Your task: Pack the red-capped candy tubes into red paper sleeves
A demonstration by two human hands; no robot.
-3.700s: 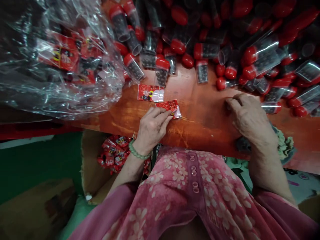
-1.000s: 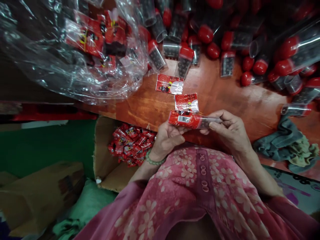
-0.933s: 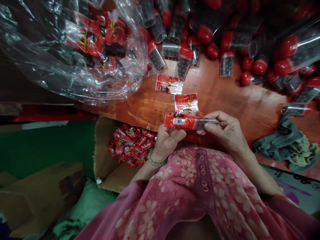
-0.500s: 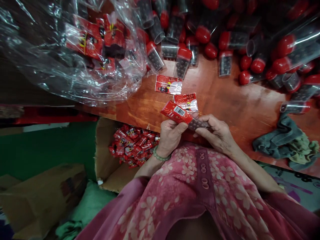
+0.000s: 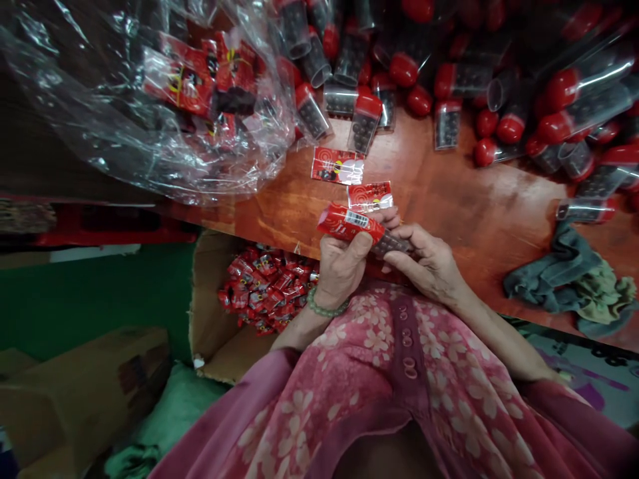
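My left hand, with a green bead bracelet at the wrist, grips a red printed sleeve with a barcode. The sleeve's left end is rounded open. Out of its right end comes a clear tube of dark balls. Closed around that tube's far end is my right hand. How far the tube reaches inside the sleeve is hidden. Just beyond my fingers, a flat red sleeve lies on the wooden table, and another flat sleeve lies behind it.
Many red-capped tubes crowd the table's back and right. A clear plastic bag with bundled red sleeves lies at the back left. A cardboard box below the table edge holds red wrapped pieces. A crumpled cloth lies at right.
The held sleeve has gone from flatter to rounded around the tube, its left end now open. My left fingers show beyond it. The view has shifted slightly.
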